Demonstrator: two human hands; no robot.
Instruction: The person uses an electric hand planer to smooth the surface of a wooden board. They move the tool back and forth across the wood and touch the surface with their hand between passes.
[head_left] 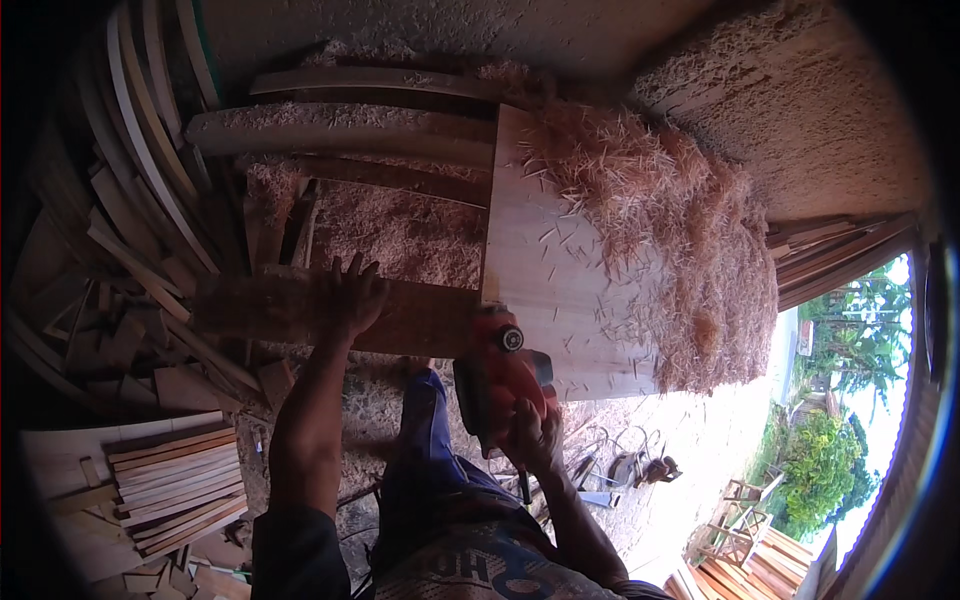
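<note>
The left hand (352,298) lies flat with fingers spread on a dark wooden plank (300,315), pressing it down where it sticks out leftward from the desk (560,290). The right hand (535,435) is wrapped tightly around the handle of a red power planer (500,375), which sits at the plank's right end, against the near edge of the desk. A thick heap of wood shavings (660,230) covers the desk's right half. Stacked wooden slats (175,485) lie on the floor at lower left; what seems to be more curved offcuts (140,150), dimly lit, lean at upper left.
</note>
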